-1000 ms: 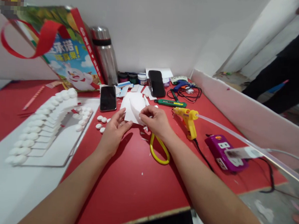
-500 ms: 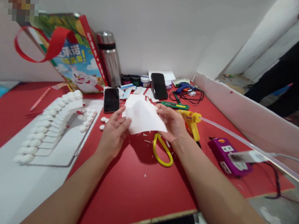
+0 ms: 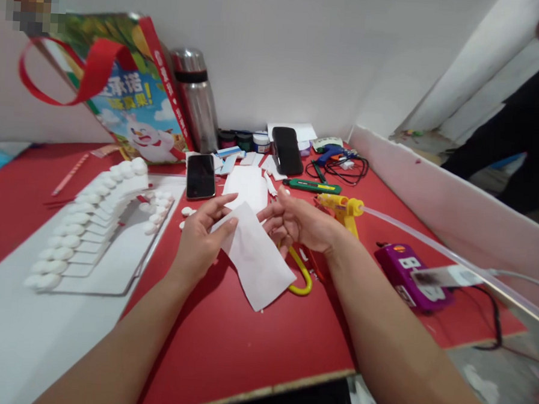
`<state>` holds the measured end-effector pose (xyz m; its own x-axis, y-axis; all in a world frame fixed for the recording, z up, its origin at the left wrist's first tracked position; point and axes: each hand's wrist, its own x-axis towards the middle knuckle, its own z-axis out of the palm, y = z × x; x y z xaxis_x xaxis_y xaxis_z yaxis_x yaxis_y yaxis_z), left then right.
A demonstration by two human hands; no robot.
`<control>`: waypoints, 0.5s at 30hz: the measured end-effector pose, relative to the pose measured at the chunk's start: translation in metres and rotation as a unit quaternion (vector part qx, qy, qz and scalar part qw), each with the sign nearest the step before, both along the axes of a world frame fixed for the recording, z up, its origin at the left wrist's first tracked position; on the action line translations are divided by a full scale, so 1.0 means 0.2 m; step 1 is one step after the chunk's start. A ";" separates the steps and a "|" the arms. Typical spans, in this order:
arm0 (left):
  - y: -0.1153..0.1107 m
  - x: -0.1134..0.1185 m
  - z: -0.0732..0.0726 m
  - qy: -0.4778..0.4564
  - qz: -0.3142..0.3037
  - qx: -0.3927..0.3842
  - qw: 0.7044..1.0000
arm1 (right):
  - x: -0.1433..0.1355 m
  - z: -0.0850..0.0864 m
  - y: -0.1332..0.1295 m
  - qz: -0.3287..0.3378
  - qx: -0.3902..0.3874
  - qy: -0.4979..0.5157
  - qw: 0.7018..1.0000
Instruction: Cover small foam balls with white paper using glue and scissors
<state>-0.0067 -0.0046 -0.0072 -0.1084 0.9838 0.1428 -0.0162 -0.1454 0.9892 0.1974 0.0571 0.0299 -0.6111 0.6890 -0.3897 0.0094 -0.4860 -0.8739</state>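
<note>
A white sheet of paper (image 3: 260, 256) hangs tilted over the red tabletop. My left hand (image 3: 203, 238) pinches its upper left edge between thumb and fingers. Just to the right, my right hand (image 3: 302, 222) has its fingers apart and half curled beside the sheet's upper right edge; I cannot tell whether the fingertips touch it. Partly behind the paper and the right hand lies a yellow loop handle (image 3: 305, 282). Beyond the hands rests a white rectangular block or stack (image 3: 246, 186).
A stepped white model with round white pieces (image 3: 87, 234) stands at left. Two phones (image 3: 201, 177), a green cutter (image 3: 313, 186), a yellow glue gun (image 3: 341, 209) and a purple box (image 3: 412, 276) lie around. A steel flask (image 3: 196, 101) and gift bag (image 3: 143, 105) stand behind. Another person (image 3: 517, 130) is at right.
The sheet has swung down toward me and now hangs from my left hand. My right hand has let go of its right side, and its fingers have spread.
</note>
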 end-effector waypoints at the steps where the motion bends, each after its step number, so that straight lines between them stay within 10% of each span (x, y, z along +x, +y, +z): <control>1: 0.00 0.00 0.00 0.006 0.007 0.001 1.000 | -0.01 -0.01 -0.01 0.009 0.010 -0.004 1.000; 15: 0.04 0.00 -0.04 -0.112 0.006 -0.103 0.988 | -0.04 -0.06 -0.02 -0.041 0.123 -0.029 0.991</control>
<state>-0.0067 0.0029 -0.0153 -0.1262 0.9881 -0.0882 -0.2368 0.0564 0.9699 0.1899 0.0532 0.0188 -0.5311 0.8138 -0.2358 0.0322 -0.2587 -0.9654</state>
